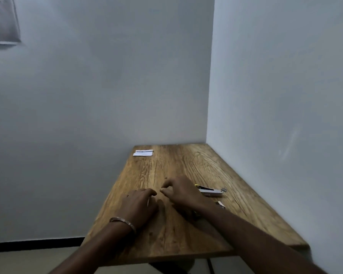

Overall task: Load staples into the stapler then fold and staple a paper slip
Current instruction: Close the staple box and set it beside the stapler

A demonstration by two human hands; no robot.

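While both hands sit low over the near middle of the tabletop [166,234], best to settle what each is to do before reaching. Left hand [140,206], bracelet [123,221] at the wrist, lying knuckles up with fingers loosely bent; something pale shows at its edge, too blurred to name, so cannot tell whether its grip has hold of anything. Right hand [181,191] with thumb and forefinger nearly meeting, perhaps on something tiny, again not clear. Just right of it, the stapler [211,190], apparently opened, and a small pale piece [220,204] nearer, maybe staples. Better to steady the stapler with one hand and feed staples with the other. Far back by the wall, the paper slip [143,153], untouched, well apart.
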